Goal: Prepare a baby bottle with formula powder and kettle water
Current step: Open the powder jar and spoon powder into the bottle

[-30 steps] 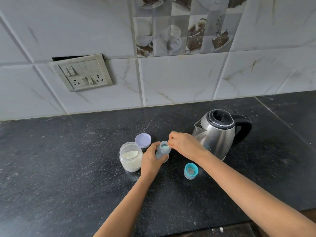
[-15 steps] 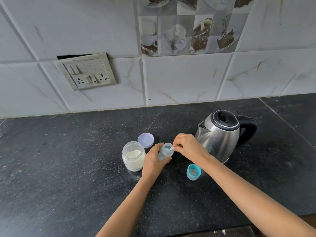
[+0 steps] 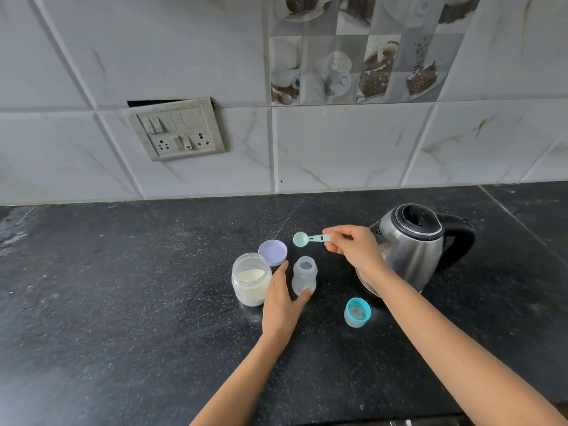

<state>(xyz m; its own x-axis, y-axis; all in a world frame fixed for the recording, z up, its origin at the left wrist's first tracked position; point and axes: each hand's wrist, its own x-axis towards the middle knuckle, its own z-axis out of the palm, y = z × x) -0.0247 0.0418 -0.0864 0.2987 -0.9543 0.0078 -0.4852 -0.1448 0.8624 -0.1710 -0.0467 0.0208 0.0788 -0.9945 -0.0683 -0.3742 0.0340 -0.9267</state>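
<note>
A small translucent baby bottle [image 3: 304, 273] stands upright and uncapped on the black counter [image 3: 123, 302]. My left hand [image 3: 281, 298] grips its lower part from the left. Above and behind the bottle, my right hand [image 3: 353, 249] pinches the handle of a pale teal measuring scoop [image 3: 309, 239], its bowl pointing left and looking empty. An open glass jar [image 3: 250, 279] about half full of white formula powder sits just left of my left hand. The steel kettle [image 3: 412, 244] with a black handle stands to the right, behind my right wrist.
The jar's lilac lid [image 3: 273, 252] lies behind the jar. The bottle's teal cap with its teat [image 3: 357, 312] rests on the counter right of the bottle. A switch and socket plate [image 3: 176, 129] hangs on the tiled wall. The counter's front edge runs along the bottom right.
My right hand has lifted the scoop out of the bottle's mouth and raised it behind the bottle. The left hand has slid lower on the bottle, which now stands upright.
</note>
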